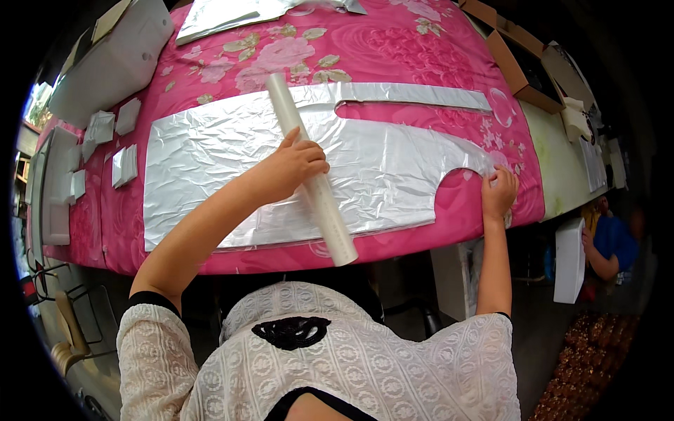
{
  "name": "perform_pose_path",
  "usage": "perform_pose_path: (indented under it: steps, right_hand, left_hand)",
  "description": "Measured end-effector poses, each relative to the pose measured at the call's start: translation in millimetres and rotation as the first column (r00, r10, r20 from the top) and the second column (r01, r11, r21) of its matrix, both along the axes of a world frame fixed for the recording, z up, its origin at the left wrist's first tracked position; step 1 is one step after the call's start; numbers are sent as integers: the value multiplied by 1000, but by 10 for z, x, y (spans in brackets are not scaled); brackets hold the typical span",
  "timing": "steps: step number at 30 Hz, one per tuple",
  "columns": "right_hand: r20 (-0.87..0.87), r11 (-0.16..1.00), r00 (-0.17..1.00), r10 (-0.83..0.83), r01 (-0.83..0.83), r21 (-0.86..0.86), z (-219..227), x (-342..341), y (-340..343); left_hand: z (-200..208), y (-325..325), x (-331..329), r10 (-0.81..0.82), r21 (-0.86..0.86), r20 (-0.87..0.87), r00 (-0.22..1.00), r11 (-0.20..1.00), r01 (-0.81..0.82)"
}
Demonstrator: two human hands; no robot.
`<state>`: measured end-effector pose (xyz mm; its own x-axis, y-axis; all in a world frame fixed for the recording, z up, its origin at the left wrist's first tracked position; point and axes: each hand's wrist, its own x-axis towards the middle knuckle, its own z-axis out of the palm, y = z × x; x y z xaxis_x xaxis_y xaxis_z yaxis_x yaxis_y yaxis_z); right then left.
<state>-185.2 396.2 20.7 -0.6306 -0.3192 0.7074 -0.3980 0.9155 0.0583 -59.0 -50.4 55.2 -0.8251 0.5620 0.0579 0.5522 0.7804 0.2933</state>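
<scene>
A shiny whitish plastic apron (210, 168) lies flat and creased across the pink flowered cloth, its cut-out neck and strap parts toward the right. Across its middle, slightly tilted, rests a long pale plastic pipe (331, 219), its near end reaching past the apron's front edge. My left hand (298, 167) is closed over the pipe around its middle. At the apron's right end, my right hand (500, 189) has its fingers pinched on the strap tip beside the curved cut-out. The material between those fingers is partly hidden.
Another silvery plastic sheet (225, 17) lies at the far edge. Folded white packets (125, 167) sit on the left near a white box (112, 63). Cardboard boxes (519, 67) stand at the far right. Beyond the table's right side, a person in blue (612, 242) handles a white panel (569, 263).
</scene>
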Motion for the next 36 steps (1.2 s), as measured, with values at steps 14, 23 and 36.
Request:
perform_pose_path:
  steps: [14,23,36]
  right_hand:
    - [444,507,245,862,-397,-765,763,1810,-2308]
    - [799,929,499,335,-316,-192,593,1994,-1947]
    - [904,906,-96,416,125,-404,420,2207,-1835]
  left_hand:
    - [342,271,641,-133,536,843,521,287,-794]
    - [150,-1866,1450,464,108,848,256,322,-940]
    - [163,-348,693,487,283,-256,835,864,-417]
